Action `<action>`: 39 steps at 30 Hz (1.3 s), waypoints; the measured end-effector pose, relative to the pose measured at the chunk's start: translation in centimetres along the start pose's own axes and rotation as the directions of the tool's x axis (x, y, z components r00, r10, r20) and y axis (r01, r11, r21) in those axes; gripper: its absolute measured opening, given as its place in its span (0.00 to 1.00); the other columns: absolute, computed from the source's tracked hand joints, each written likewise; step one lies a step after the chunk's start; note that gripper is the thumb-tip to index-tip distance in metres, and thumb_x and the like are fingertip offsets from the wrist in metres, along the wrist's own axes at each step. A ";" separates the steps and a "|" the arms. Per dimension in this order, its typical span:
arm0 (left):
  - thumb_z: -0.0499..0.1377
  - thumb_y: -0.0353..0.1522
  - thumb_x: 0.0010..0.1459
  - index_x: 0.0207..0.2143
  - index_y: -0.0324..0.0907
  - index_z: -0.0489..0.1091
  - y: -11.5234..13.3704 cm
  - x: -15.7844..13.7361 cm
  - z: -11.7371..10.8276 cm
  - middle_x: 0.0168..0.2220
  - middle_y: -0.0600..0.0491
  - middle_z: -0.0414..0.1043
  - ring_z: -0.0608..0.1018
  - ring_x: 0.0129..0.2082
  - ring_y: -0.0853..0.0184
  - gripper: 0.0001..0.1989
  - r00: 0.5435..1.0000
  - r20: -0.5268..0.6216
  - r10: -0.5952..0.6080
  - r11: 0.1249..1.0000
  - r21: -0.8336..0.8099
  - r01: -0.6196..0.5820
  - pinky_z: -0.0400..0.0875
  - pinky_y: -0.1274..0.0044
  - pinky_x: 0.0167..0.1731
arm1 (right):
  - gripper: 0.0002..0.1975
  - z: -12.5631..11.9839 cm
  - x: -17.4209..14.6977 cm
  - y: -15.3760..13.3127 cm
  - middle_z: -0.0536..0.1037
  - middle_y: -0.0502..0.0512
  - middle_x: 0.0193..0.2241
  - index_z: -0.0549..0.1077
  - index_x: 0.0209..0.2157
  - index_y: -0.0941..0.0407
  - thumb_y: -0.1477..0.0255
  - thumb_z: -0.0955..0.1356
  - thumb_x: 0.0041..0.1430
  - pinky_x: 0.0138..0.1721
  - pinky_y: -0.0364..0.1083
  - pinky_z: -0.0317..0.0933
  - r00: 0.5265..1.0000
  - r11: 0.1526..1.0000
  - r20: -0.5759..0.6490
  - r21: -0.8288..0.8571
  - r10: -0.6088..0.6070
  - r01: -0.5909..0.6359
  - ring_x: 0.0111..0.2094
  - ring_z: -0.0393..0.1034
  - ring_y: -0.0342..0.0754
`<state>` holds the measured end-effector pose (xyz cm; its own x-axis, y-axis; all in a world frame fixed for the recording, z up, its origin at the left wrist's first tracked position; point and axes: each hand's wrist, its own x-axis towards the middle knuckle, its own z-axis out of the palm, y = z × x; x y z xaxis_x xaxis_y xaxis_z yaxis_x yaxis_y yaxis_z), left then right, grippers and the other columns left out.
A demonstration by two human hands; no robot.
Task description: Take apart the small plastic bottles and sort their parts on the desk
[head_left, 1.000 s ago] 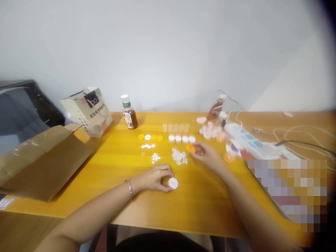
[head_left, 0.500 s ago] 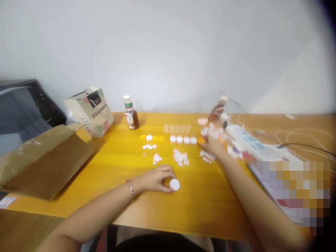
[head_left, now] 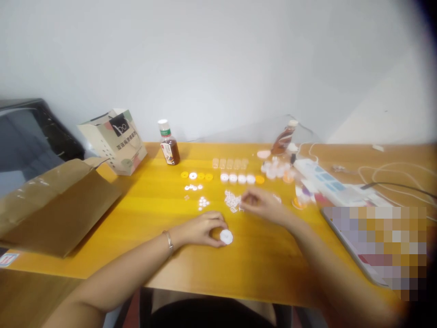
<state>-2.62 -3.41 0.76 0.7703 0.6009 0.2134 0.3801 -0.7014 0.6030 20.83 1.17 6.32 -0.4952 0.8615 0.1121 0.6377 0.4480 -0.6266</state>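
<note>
Pinching white disc (head_left: 226, 237) in left hand (head_left: 205, 228), near side of table (head_left: 191, 275) | poising right hand (head_left: 261, 205) at small white parts pile (head_left: 231, 200), can't tell if gripping | probably selecting a part; next, calling for one cleanly separated

A plain grey wall (head_left: 205, 68) fills the upper half of the frame, with a paler, slant-edged patch (head_left: 382, 132) at right. A yellow-brown table (head_left: 259, 269) spans the middle, its back edge meeting the wall, softly shiny. At lower left shows a brown surface (head_left: 34, 291), floor or furniture unclear.
</note>
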 end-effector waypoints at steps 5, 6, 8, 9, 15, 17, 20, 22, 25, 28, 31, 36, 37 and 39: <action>0.61 0.36 0.49 0.42 0.40 0.67 -0.1 0.0 -0.1 0.40 0.49 0.68 0.70 0.41 0.66 0.17 1.000 0.003 0.018 0.999 -0.030 -0.018 0.65 0.77 0.41 | 0.20 3.8 -2.8 -2.1 0.68 0.50 0.30 0.66 0.34 0.55 0.63 0.73 0.39 0.32 0.43 0.58 0.959 0.988 0.260 0.127 -0.115 0.084 0.31 0.62 0.44; 0.61 0.36 0.49 0.42 0.40 0.66 -0.1 0.0 -0.2 0.40 0.49 0.68 0.70 0.40 0.67 0.17 1.000 0.001 0.019 0.999 -0.038 -0.019 0.65 0.77 0.41 | 0.21 4.4 -3.0 -1.9 0.68 0.50 0.31 0.65 0.34 0.55 0.64 0.74 0.39 0.33 0.43 0.58 0.960 0.987 0.257 0.137 -0.114 0.081 0.32 0.62 0.45; 0.61 0.37 0.50 0.42 0.40 0.66 0.1 0.0 -0.4 0.40 0.49 0.68 0.71 0.39 0.67 0.17 1.000 0.000 0.013 0.999 -0.045 -0.013 0.65 0.77 0.40 | 0.20 5.2 -3.2 -1.5 0.68 0.50 0.32 0.65 0.35 0.55 0.65 0.73 0.41 0.34 0.44 0.58 0.962 0.985 0.248 0.156 -0.113 0.076 0.32 0.62 0.45; 0.61 0.38 0.50 0.41 0.40 0.66 0.2 0.1 -0.5 0.40 0.49 0.69 0.71 0.39 0.67 0.17 1.000 0.001 0.009 0.999 -0.043 -0.009 0.65 0.77 0.39 | 0.19 5.4 -3.2 -1.4 0.68 0.50 0.32 0.65 0.35 0.55 0.65 0.72 0.42 0.33 0.43 0.58 0.962 0.983 0.244 0.164 -0.120 0.081 0.32 0.62 0.45; 0.57 0.37 0.55 0.40 0.40 0.68 0.4 0.0 -0.9 0.38 0.50 0.70 0.72 0.37 0.68 0.13 0.999 0.018 0.030 0.999 0.010 -0.030 0.64 0.78 0.39 | 0.08 5.3 -3.2 -1.3 0.67 0.50 0.29 0.66 0.31 0.55 0.70 0.69 0.49 0.33 0.43 0.57 0.960 0.977 0.227 0.172 -0.166 0.128 0.32 0.61 0.44; 0.54 0.35 0.58 0.39 0.39 0.70 0.2 0.0 -0.7 0.37 0.49 0.70 0.72 0.36 0.70 0.10 0.998 0.024 0.058 0.998 0.019 -0.059 0.65 0.79 0.38 | 0.07 5.4 -3.3 -1.4 0.68 0.50 0.29 0.66 0.30 0.55 0.71 0.68 0.49 0.32 0.43 0.57 0.961 0.976 0.220 0.171 -0.169 0.133 0.31 0.61 0.44; 0.52 0.34 0.60 0.38 0.39 0.71 0.0 0.0 -0.4 0.36 0.49 0.70 0.72 0.36 0.70 0.11 0.997 0.019 0.081 0.995 0.056 -0.082 0.65 0.80 0.37 | 0.06 5.9 -3.4 -1.3 0.68 0.50 0.28 0.64 0.28 0.56 0.72 0.68 0.49 0.31 0.43 0.57 0.970 0.979 0.187 0.157 -0.157 0.129 0.30 0.62 0.44; 0.52 0.35 0.60 0.38 0.39 0.72 0.3 0.0 -0.3 0.36 0.49 0.70 0.72 0.36 0.70 0.11 0.997 0.014 0.070 0.989 0.126 -0.071 0.65 0.80 0.37 | 0.06 6.4 -3.4 -1.2 0.68 0.50 0.27 0.63 0.27 0.56 0.73 0.67 0.48 0.31 0.43 0.57 0.980 0.982 0.140 0.147 -0.140 0.120 0.30 0.62 0.44; 0.51 0.35 0.60 0.36 0.41 0.72 1.1 0.0 -0.4 0.35 0.51 0.69 0.72 0.35 0.69 0.12 1.000 -0.005 0.019 0.959 0.283 -0.017 0.64 0.78 0.37 | 0.07 7.0 -3.4 -1.1 0.68 0.50 0.26 0.62 0.27 0.56 0.74 0.67 0.46 0.31 0.43 0.57 0.989 0.984 0.086 0.141 -0.122 0.109 0.29 0.63 0.44; 0.52 0.35 0.59 0.34 0.41 0.72 2.0 0.3 -0.5 0.33 0.52 0.69 0.71 0.33 0.69 0.10 0.999 -0.024 -0.033 0.912 0.407 0.040 0.63 0.76 0.35 | 0.07 7.2 -3.3 -1.3 0.68 0.50 0.25 0.62 0.27 0.55 0.75 0.67 0.45 0.30 0.43 0.57 0.990 0.985 0.073 0.136 -0.117 0.107 0.29 0.63 0.45; 0.55 0.35 0.57 0.32 0.41 0.71 2.4 0.6 -0.7 0.31 0.54 0.69 0.71 0.32 0.69 0.07 0.997 -0.019 -0.081 0.906 0.415 0.082 0.62 0.76 0.34 | 0.08 7.3 -3.4 -1.5 0.68 0.50 0.25 0.61 0.26 0.55 0.75 0.66 0.44 0.30 0.43 0.57 0.992 0.987 0.063 0.125 -0.107 0.099 0.28 0.63 0.45; 0.57 0.35 0.55 0.30 0.40 0.70 2.0 1.2 -1.0 0.30 0.54 0.69 0.71 0.29 0.70 0.07 0.990 0.010 -0.143 0.934 0.332 0.131 0.62 0.79 0.31 | 0.07 7.5 -3.3 -1.4 0.69 0.49 0.24 0.62 0.26 0.55 0.75 0.67 0.44 0.29 0.43 0.56 0.994 0.988 0.050 0.128 -0.094 0.087 0.27 0.62 0.45; 0.57 0.35 0.55 0.30 0.40 0.70 1.9 1.2 -1.0 0.30 0.54 0.70 0.71 0.29 0.70 0.07 0.989 0.012 -0.148 0.936 0.326 0.136 0.62 0.79 0.30 | 0.07 7.5 -3.3 -1.4 0.69 0.49 0.24 0.62 0.26 0.55 0.74 0.67 0.44 0.29 0.43 0.56 0.995 0.988 0.049 0.128 -0.088 0.081 0.27 0.62 0.45; 0.56 0.34 0.55 0.30 0.40 0.70 1.7 1.4 -1.0 0.29 0.54 0.70 0.72 0.29 0.70 0.07 0.988 0.008 -0.151 0.932 0.334 0.140 0.62 0.79 0.29 | 0.07 7.6 -3.2 -1.3 0.69 0.49 0.24 0.62 0.26 0.55 0.74 0.67 0.44 0.28 0.43 0.56 0.996 0.990 0.053 0.127 -0.076 0.069 0.27 0.62 0.44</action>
<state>-1.45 -3.39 2.81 0.7078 0.6972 0.1138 0.6331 -0.6976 0.3356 17.14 -4.01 0.90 -0.5729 0.8111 0.1183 0.5221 0.4723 -0.7101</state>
